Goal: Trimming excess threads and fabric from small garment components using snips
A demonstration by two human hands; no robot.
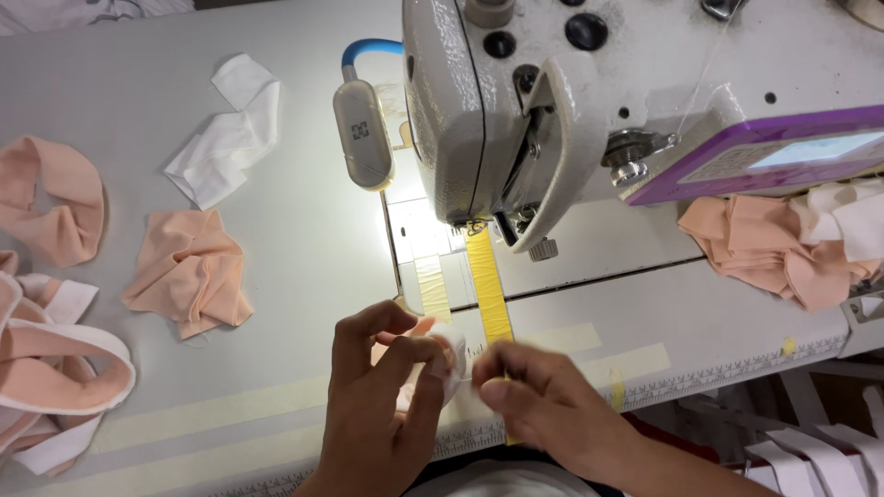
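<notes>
**Small folded piece pinched between both hands, just short of the needle**

The left hand point(382, 387) curls around a small folded fabric piece point(448, 354), white with a peach edge, thumb and fingers closed on it. The right hand point(534, 391) pinches the same piece's right edge, fingertips tight, possibly on a thread; too fine to tell. The piece sits between the hands, touching both, the left carrying more of it.

Straight beyond the hands, a yellow tape strip point(488, 290) runs away toward the presser foot point(479, 225) of the sewing machine point(552, 101); its long axis points from hands to needle.

Farther left of the hands lie peach scraps point(189, 271) and a white scrap point(230, 133); far right, a peach pile point(783, 248).
</notes>
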